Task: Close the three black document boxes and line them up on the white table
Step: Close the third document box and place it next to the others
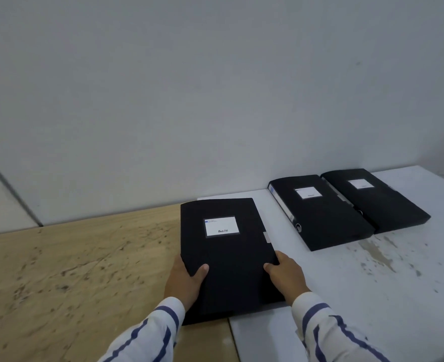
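Third box (228, 257): closed, straddling the seam between wooden surface (71, 270) and white surface (372, 283). Left hand (185, 279) and right hand (286, 276) clamp its long edges, likely to slide it toward 2 o'clock, beside two boxes (346, 205) lying side by side. Fingers beneath hidden; label print illegible.

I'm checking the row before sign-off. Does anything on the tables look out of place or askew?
Yes. The nearest black document box, in the grip of the left hand and right hand, straddles the seam between wooden table and white table, apart from the two black boxes lying side by side farther right. The white table shows brownish stains.
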The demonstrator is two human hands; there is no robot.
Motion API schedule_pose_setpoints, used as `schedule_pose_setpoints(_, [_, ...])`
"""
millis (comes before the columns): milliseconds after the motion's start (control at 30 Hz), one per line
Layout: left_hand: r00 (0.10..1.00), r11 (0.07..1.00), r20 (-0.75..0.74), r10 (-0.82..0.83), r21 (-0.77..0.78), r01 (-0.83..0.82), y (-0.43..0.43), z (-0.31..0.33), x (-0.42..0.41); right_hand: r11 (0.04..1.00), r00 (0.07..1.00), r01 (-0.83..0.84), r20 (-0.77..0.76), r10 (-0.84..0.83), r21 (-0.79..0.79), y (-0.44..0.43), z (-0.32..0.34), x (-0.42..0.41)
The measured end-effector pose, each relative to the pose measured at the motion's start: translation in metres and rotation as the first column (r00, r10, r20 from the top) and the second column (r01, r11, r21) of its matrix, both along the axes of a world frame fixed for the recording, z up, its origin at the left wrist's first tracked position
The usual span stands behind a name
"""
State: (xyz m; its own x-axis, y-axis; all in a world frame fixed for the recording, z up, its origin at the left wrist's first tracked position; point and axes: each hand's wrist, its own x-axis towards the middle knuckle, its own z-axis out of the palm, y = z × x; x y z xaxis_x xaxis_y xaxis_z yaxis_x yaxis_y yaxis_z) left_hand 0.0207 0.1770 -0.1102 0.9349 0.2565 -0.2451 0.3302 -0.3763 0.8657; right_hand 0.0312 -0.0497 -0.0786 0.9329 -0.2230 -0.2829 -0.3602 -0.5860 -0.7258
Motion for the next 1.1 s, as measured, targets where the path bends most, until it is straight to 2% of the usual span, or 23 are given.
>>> schedule_pose_setpoints(233, [0.999, 1.000, -0.041, -0.013, 0.004, 0.013, -0.046, -0.008, 0.048, 0.999, 0.999, 0.034, -0.025, -0.035, -0.041, -0.045, -0.012, 0.048])
schedule_pose_setpoints(467, [0.997, 1.000, -0.074, 0.030, 0.011, -0.029, -0.078, -0.018, 0.081, 1.000, 0.999, -0.002, -0.044, 0.001, -0.029, -0.073, -0.025, 0.091])
schedule_pose_setpoints(667, [0.988, 0.990, -0.114, 0.105, 0.105, -0.094, -0.105, -0.024, 0.101, 0.997, 0.993, -0.060, -0.104, 0.055, -0.044, -0.091, -0.039, 0.122])
schedule_pose_setpoints(933, [0.970, 0.961, -0.168, 0.178, 0.242, -0.134, -0.119, -0.030, 0.117, 0.984, 0.988, -0.140, -0.085, 0.131, -0.111, -0.096, -0.046, 0.144])
schedule_pose_setpoints(1100, [0.964, 0.957, -0.189, 0.185, 0.259, -0.133, -0.121, -0.031, 0.125, 0.977, 0.982, -0.172, -0.102, 0.160, -0.123, -0.100, -0.046, 0.155])
